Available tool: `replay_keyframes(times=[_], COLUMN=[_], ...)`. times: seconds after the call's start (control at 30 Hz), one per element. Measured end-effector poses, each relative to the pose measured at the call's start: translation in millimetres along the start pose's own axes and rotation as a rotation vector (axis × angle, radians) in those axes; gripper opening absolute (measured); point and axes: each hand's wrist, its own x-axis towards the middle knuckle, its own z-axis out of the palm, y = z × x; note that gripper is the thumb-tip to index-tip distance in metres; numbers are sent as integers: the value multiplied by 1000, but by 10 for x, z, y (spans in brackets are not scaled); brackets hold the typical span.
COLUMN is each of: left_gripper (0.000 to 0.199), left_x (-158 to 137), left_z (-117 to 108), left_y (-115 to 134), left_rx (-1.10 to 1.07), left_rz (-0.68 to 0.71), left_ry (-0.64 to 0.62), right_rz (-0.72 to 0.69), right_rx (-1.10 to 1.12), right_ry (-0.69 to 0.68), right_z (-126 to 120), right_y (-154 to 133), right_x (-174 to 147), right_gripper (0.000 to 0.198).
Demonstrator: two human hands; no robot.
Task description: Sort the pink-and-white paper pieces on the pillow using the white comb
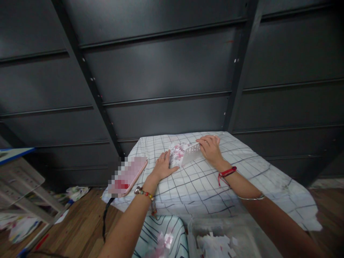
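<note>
A small heap of white and pink paper-like pieces (177, 152) lies on a white checked cloth (193, 182). My left hand (161, 167) is open at the heap's left side, thumb spread from the fingers and low against the cloth. My right hand (211, 147) grips the upper edge of a white plastic basket (191, 154) with holes in its wall. The basket is tilted, its wall standing just right of the pieces. Its far side and inside are mostly hidden.
A pink-edged phone (131, 175) with a black cable lies left of my hands. In front are a clear plastic bin (192, 233) with white pieces and a patterned padded surface (177, 229) with pink film. Dark metal panels (166, 68) rise behind; a table (21, 186) stands left.
</note>
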Motion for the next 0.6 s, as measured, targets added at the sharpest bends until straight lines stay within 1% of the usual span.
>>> replay_keyframes(times=[0.07, 0.2, 0.3, 0.47, 0.6], left_gripper=[89, 89, 89, 88, 88], left_x=[-1, 1, 0, -3, -3], left_z=[-2, -5, -7, -7, -5], left_y=[4, 7, 9, 14, 14], left_rx=[3, 6, 4, 15, 16], left_rz=[-4, -7, -10, 2, 5], left_ry=[-3, -8, -14, 4, 1], right_rz=[-2, -70, -96, -63, -46], right_rx=[-11, -28, -18, 41, 35], right_ry=[-4, -41, -39, -43, -35], right_z=[5, 15, 4, -33, -36], right_y=[-7, -48, -59, -24, -13], right_x=[-1, 3, 8, 9, 7], right_gripper=[23, 22, 22, 24, 25])
